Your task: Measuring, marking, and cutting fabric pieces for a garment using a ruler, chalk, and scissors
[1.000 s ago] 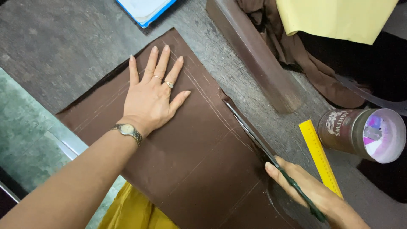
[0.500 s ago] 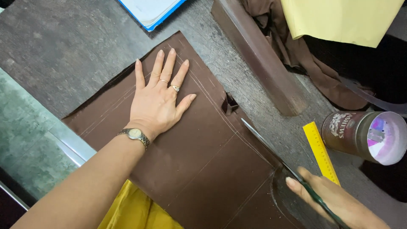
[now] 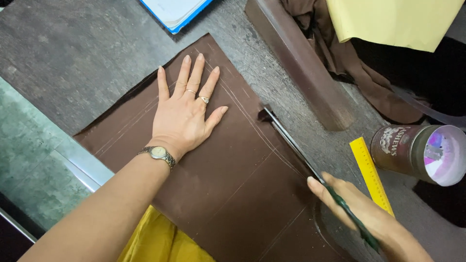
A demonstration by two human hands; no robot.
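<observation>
Head view. Brown fabric [image 3: 228,170] lies flat on the grey table [image 3: 63,53], chalk lines marked near its right edge. My right hand [image 3: 369,221] is closed around the green-handled scissors [image 3: 310,167]; the blades run along the chalk line, tips at the cloth's edge. Judgement: keep blades low, follow the line closely, hold the cloth taut. My left hand [image 3: 187,114] is spread flat, palm pressed on the fabric, forearm angled in from lower left. Yellow ruler [image 3: 371,174] just beside the scissors.

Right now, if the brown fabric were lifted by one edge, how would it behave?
Probably floppy: the brown fabric lies thin and flat, curling where the scissors cut. Likely to slide; the left hand presses it flat.
</observation>
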